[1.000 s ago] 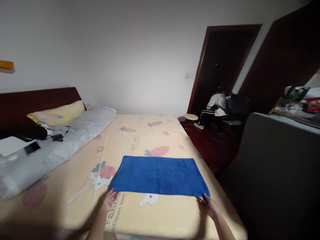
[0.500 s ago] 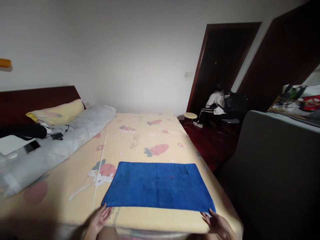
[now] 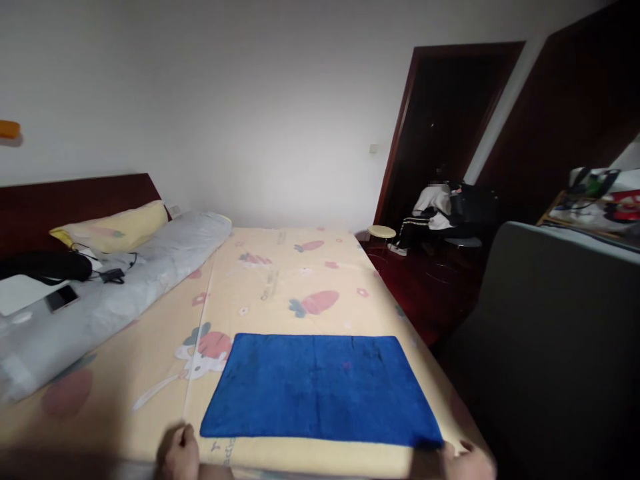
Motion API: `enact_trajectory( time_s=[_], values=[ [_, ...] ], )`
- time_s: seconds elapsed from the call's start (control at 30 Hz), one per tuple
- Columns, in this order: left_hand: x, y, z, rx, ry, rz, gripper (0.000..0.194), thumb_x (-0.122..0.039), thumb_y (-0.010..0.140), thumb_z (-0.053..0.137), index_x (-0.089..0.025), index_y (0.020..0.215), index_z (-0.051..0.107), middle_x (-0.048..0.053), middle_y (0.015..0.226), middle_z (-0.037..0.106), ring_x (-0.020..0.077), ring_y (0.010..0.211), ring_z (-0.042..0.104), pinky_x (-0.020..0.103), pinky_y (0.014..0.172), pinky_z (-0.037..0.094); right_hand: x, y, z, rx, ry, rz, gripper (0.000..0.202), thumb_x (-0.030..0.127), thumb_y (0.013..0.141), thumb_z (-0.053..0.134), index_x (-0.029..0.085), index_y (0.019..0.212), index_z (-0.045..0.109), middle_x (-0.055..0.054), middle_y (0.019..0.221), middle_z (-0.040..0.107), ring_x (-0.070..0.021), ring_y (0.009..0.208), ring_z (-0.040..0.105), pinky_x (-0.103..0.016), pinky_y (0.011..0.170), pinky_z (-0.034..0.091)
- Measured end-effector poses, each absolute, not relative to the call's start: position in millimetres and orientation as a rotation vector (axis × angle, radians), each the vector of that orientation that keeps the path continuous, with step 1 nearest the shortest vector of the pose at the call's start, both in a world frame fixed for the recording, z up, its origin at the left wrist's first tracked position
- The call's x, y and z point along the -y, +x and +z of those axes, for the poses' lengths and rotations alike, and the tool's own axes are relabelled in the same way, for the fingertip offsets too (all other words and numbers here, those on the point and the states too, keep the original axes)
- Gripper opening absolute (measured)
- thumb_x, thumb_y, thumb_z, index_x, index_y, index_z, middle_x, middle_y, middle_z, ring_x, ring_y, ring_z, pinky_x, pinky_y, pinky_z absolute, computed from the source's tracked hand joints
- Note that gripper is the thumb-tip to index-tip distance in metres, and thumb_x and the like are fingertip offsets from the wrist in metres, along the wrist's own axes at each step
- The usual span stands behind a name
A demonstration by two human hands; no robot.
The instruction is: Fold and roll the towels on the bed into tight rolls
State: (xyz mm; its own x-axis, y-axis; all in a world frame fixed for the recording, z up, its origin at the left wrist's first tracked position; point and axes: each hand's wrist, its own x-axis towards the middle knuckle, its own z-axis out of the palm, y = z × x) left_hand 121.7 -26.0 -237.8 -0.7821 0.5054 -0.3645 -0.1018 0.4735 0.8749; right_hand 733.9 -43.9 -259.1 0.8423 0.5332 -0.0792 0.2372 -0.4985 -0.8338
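Note:
A blue towel (image 3: 320, 390) lies flat and spread out on the bed, its near edge towards me. Just left of its near left corner is my left hand (image 3: 183, 455), fingers curled in, apart from the cloth and holding nothing visible. By the near right corner, my right hand (image 3: 469, 461) is also curled and slightly blurred. Its fingertips come close to that corner, and I cannot tell whether they touch it. Both hands are partly cut off by the lower edge of the view.
The bed sheet (image 3: 280, 280) has a carrot and rabbit print. Along the left lie a rolled grey quilt (image 3: 150, 280), a yellow pillow (image 3: 115, 227), a phone (image 3: 63, 298) and a black cable. A grey panel (image 3: 540, 347) stands right. Beyond are a stool (image 3: 381, 232) and a seated person (image 3: 430, 207).
Both hands have come off the towel's near corners, moved nearer to me and outward, and curled up. The towel now lies flat, its near edge lower in view.

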Motion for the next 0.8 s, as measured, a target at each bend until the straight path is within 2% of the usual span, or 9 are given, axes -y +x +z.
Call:
enact_trajectory(
  time_s=[0.1,0.17,0.27,0.33,0.4,0.5,0.6,0.7,0.8],
  values=[
    [-1.9,185.1,-223.4,-2.062,0.845,1.409,0.027,-0.029,0.074,0.060,-0.032,0.100,0.064,0.006,0.122,0.067,0.0327,0.129,0.050,0.045,0.102,0.048,15.7,667.3,-247.4,0.908,-1.835,0.371,0.038,0.030,0.067,0.061,0.023,0.104,0.062,-0.017,0.124,0.062,-0.0371,0.132,0.045,-0.055,0.112,0.033],
    [-19.4,244.3,-216.6,-1.850,1.277,1.348,0.042,-0.029,0.080,0.053,-0.028,0.121,0.059,0.008,0.140,0.055,0.0278,0.138,0.039,0.041,0.115,0.033,-5.5,610.5,-241.7,1.228,-1.634,0.481,0.044,0.034,0.077,0.055,0.027,0.120,0.059,-0.009,0.139,0.055,-0.0308,0.136,0.041,-0.052,0.115,0.029],
    [-33.0,323.6,-221.5,-1.629,1.870,0.908,0.057,-0.027,0.089,0.035,-0.024,0.146,0.038,0.003,0.157,0.032,0.0228,0.147,0.020,0.042,0.122,0.017,-27.1,538.7,-241.0,1.723,-1.522,0.588,0.052,0.034,0.089,0.039,0.031,0.140,0.045,-0.003,0.152,0.040,-0.0274,0.142,0.031,-0.054,0.115,0.024],
    [-33.5,354.7,-233.8,-1.563,2.025,0.673,0.060,-0.024,0.090,0.029,-0.025,0.149,0.030,0.001,0.159,0.026,0.0215,0.148,0.016,0.044,0.123,0.012,-31.6,511.9,-245.4,1.941,-1.474,0.646,0.054,0.033,0.091,0.035,0.033,0.145,0.037,-0.002,0.154,0.034,-0.0269,0.143,0.028,-0.053,0.116,0.023],
    [-30.5,363.5,-247.9,-1.546,2.056,0.545,0.059,-0.027,0.090,0.029,-0.028,0.149,0.029,0.000,0.158,0.027,0.0214,0.147,0.018,0.045,0.123,0.011,-30.5,504.5,-251.8,2.052,-1.447,0.683,0.054,0.035,0.092,0.037,0.035,0.145,0.034,-0.001,0.154,0.032,-0.0268,0.143,0.027,-0.053,0.116,0.022],
    [-25.3,337.8,-262.5,-1.592,2.019,0.532,0.056,-0.039,0.091,0.034,-0.034,0.147,0.032,0.000,0.157,0.029,0.0233,0.147,0.020,0.048,0.122,0.009,-24.8,526.4,-261.8,2.029,-1.490,0.681,0.053,0.045,0.090,0.044,0.039,0.142,0.038,0.000,0.153,0.033,-0.0272,0.143,0.029,-0.053,0.117,0.020],
    [-19.3,276.8,-267.4,-1.769,1.862,0.690,0.055,-0.049,0.088,0.042,-0.037,0.141,0.043,0.002,0.156,0.033,0.0260,0.146,0.022,0.050,0.121,0.004,-16.0,580.1,-271.4,1.784,-1.627,0.637,0.054,0.051,0.085,0.053,0.039,0.137,0.047,0.000,0.152,0.037,-0.0272,0.143,0.029,-0.053,0.118,0.015],
    [-7.5,202.2,-270.3,-1.998,1.678,0.848,0.057,-0.053,0.081,0.051,-0.037,0.136,0.050,0.005,0.154,0.037,0.0263,0.146,0.022,0.050,0.120,-0.001,1.5,651.3,-283.2,1.472,-1.772,0.557,0.057,0.053,0.076,0.062,0.037,0.131,0.055,0.000,0.150,0.042,-0.0271,0.143,0.029,-0.051,0.119,0.009],
    [8.7,140.9,-275.4,-2.214,1.664,0.716,0.062,-0.053,0.080,0.049,-0.033,0.139,0.046,0.005,0.156,0.035,0.0236,0.146,0.022,0.048,0.119,0.001,25.3,716.5,-297.9,1.337,-1.903,0.482,0.061,0.055,0.072,0.061,0.036,0.130,0.056,-0.001,0.149,0.043,-0.0269,0.143,0.029,-0.052,0.119,0.011]
  ],
)
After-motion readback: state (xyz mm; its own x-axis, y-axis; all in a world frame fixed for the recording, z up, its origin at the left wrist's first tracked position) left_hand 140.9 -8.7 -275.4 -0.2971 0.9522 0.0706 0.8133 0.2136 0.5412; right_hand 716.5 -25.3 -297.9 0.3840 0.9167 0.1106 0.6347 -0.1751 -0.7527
